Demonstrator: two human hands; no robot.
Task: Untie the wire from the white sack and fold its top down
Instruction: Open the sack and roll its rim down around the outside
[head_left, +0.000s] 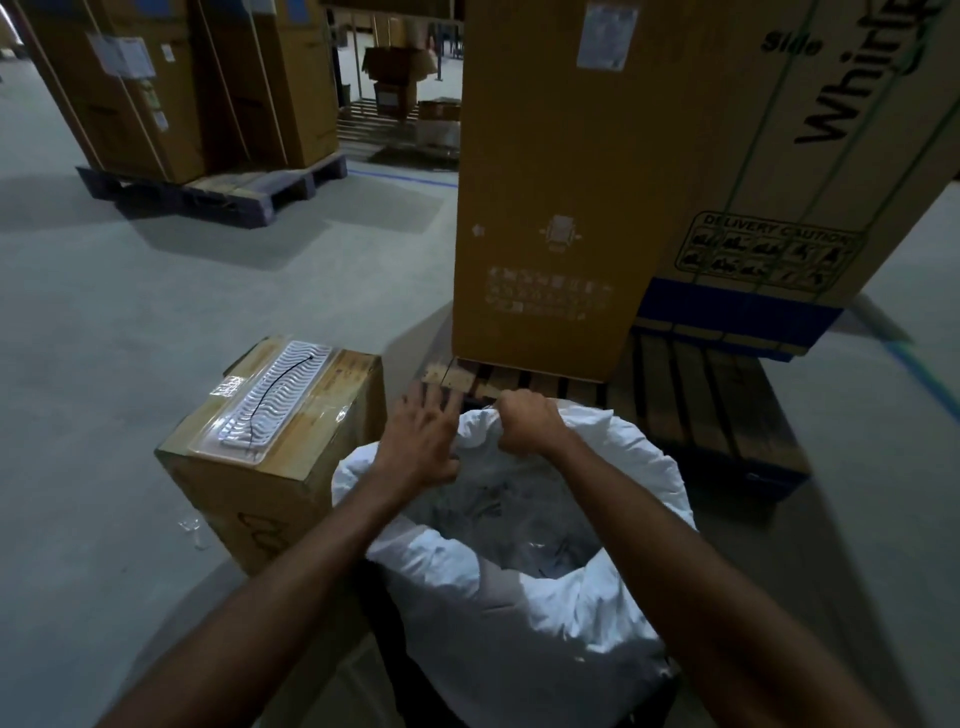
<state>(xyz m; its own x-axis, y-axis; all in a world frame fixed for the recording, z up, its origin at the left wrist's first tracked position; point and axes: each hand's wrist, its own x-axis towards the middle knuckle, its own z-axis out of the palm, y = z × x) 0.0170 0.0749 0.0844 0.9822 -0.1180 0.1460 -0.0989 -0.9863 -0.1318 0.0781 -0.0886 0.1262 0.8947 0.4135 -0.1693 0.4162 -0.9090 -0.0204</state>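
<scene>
A white sack (561, 597) stands on the floor right below me. Its mouth is open and its top is rolled outward into a thick rim. Grey, shiny contents show inside. My right hand (527, 421) is shut on the far edge of the sack's rim. My left hand (421, 441) rests with fingers spread on the far left part of the rim, thumb tucked against the fabric. A thin black wire (278, 395) lies curved on a white plastic tray on the box to the left, apart from the sack.
A brown cardboard box (270, 478) stands against the sack's left side. A tall carton (561, 182) on a wooden pallet (701, 395) rises just beyond my hands. More cartons on a pallet (218, 192) stand at the far left. Bare concrete floor (104, 364) spreads to the left.
</scene>
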